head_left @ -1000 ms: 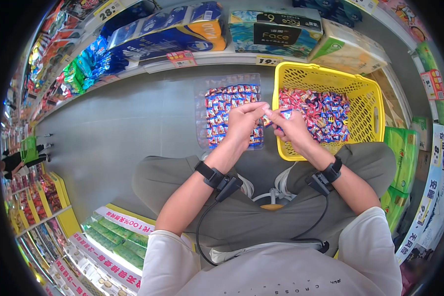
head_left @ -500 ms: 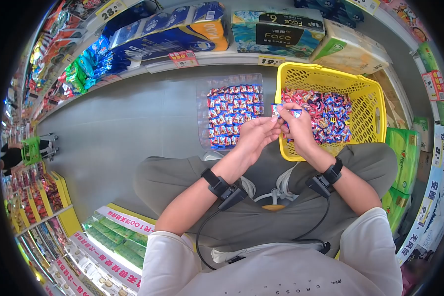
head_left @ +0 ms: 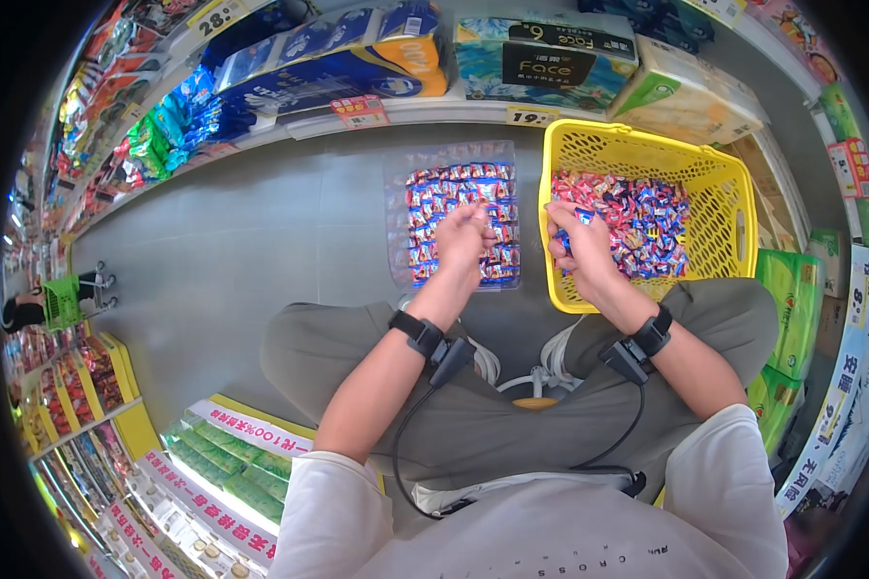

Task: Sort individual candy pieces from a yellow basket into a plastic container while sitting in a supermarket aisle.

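My left hand [head_left: 464,238] is over the clear tray [head_left: 396,207], its thumb and fingers pinched together on a small wrapped candy [head_left: 486,203]. Rows of blue, red and white wrapped candies [head_left: 434,217] lie in that tray. At the left rim of the yellow basket [head_left: 737,207], my right hand [head_left: 581,241] is curled closed around a few blue-wrapped candies [head_left: 583,216]. Many loose pink, red and blue candies [head_left: 647,217] lie in the bottom of the basket.
Tissue packs [head_left: 547,66] stand on the shelf [head_left: 309,124] beyond the tray and basket. Green packs [head_left: 787,314] are at the right. A person [head_left: 24,311] with a green cart [head_left: 63,301] is at the far left. My crossed legs [head_left: 348,357] are in front.
My left hand has moved left, away from my right hand, to above the tray. My right hand has stayed by the basket rim.
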`<state>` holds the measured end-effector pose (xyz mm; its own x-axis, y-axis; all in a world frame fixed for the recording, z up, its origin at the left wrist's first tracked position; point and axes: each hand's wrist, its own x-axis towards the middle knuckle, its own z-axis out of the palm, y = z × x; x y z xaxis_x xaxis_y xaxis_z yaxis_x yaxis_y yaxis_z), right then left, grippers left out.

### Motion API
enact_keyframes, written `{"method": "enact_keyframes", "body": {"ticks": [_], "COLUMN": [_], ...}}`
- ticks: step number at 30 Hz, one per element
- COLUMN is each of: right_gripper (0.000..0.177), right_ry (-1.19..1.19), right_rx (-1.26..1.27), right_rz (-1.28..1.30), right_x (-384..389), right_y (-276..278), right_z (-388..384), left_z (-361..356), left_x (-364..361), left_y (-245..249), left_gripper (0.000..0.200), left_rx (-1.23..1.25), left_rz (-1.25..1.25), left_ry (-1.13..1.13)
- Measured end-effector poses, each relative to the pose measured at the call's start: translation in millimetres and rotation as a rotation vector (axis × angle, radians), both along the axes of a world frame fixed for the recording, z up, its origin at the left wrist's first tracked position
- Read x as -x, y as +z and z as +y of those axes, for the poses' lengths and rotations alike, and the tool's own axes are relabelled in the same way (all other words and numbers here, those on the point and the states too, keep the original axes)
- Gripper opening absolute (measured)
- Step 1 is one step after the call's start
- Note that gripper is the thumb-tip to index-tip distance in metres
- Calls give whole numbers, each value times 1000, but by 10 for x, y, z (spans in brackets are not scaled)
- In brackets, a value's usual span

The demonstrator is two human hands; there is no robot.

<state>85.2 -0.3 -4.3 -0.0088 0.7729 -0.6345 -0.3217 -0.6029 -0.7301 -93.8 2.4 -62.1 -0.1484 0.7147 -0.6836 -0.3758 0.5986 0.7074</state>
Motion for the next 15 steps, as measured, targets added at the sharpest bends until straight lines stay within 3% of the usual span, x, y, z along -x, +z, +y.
{"method": "enact_keyframes", "body": {"ticks": [2,4,11,15], "right_gripper": [15,14,15,16], "right_ry": [-15,-7,-11,-8], "right_rx": [16,52,55,81], "right_rz": [34,81,93,95], "right_x": [-1,-8,-27,-34], "right_y": [-7,-7,-36,-55], "right_z": [-7,-9,-26,-33], "left_z": [79,100,76,24], "left_x": [169,328,324,355], "left_y": [-344,-620,-885,-1443], "left_gripper": [13,12,12,18], "left_rx": [-13,49,328,359], "left_rz": [83,333,322,411], "left_ry": [48,-101,-73,-166]}}
